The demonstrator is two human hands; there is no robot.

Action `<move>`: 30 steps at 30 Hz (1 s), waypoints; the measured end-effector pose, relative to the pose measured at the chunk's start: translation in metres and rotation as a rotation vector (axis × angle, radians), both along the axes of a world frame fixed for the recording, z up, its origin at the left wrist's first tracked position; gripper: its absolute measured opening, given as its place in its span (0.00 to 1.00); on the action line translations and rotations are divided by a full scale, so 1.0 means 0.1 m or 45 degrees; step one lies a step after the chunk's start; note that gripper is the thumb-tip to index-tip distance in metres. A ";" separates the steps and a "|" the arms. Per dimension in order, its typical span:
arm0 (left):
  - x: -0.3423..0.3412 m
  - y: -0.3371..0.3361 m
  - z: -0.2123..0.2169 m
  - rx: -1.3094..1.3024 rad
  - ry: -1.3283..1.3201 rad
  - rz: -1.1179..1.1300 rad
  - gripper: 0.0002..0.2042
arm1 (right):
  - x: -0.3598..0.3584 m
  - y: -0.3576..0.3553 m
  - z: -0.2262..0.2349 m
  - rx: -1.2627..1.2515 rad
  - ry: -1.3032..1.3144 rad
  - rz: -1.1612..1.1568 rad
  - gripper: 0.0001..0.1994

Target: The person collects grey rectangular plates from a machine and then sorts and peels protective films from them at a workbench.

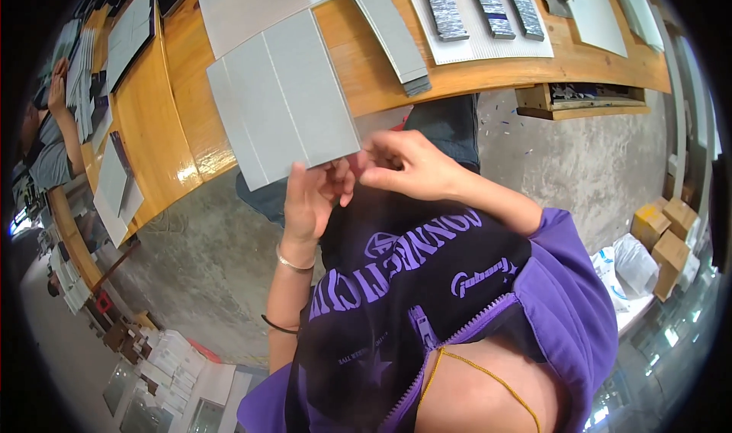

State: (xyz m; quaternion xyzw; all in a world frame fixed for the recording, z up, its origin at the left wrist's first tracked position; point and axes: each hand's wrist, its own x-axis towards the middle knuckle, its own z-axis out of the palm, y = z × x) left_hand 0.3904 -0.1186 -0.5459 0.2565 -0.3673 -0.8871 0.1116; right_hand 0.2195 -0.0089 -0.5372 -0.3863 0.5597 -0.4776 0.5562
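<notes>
A flat grey board (267,105) with two pale crease lines lies on the wooden table, its near edge sticking out past the table's rim. At that edge is my left hand (311,197), the thumb lapping the board and the curled fingertips partly behind it. Close by the board's right near corner, my right hand (415,162) has its thumb and forefinger bent and apart, with nothing clear between them. Slight blur and the board's edge hide some of the fingertips.
Wooden table (145,143) curves ahead. A larger grey sheet (244,10) lies beyond the board, and long grey strips (389,33) lie right of it. Farther right, a white ribbed sheet (488,48) bears striped bundles. An open drawer (583,101) juts below. Cartons (671,242) stand far right.
</notes>
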 end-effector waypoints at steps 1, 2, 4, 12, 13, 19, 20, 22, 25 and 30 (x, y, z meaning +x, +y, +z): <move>-0.01 0.00 0.00 0.148 0.030 0.036 0.23 | 0.05 -0.05 -0.01 -0.015 -0.069 -0.042 0.16; -0.01 0.04 -0.05 0.089 -0.016 0.127 0.21 | 0.12 -0.09 -0.06 -0.124 -0.296 -0.115 0.17; -0.04 0.02 -0.06 0.023 -0.077 0.134 0.23 | 0.14 -0.16 -0.01 -0.097 -0.385 -0.133 0.17; -0.14 0.01 -0.01 -0.198 -0.280 0.186 0.17 | 0.21 -0.29 0.08 -0.038 -0.430 -0.228 0.14; -0.14 0.01 0.00 -0.195 -0.280 0.185 0.17 | 0.22 -0.29 0.08 -0.035 -0.429 -0.230 0.14; -0.14 0.01 0.04 -0.095 -0.329 0.229 0.15 | 0.28 -0.29 0.04 -0.022 -0.546 -0.318 0.14; -0.14 0.00 0.02 -0.119 -0.340 0.235 0.14 | 0.29 -0.29 0.05 -0.030 -0.546 -0.331 0.14; -0.14 0.00 0.00 -0.142 -0.351 0.239 0.14 | 0.29 -0.30 0.05 -0.036 -0.547 -0.346 0.14; -0.15 0.00 -0.01 -0.121 -0.336 0.319 0.13 | 0.28 -0.31 0.06 -0.045 -0.424 -0.300 0.14; -0.17 0.00 0.08 -0.171 -0.328 0.346 0.12 | 0.28 -0.32 0.02 -0.061 -0.392 -0.254 0.13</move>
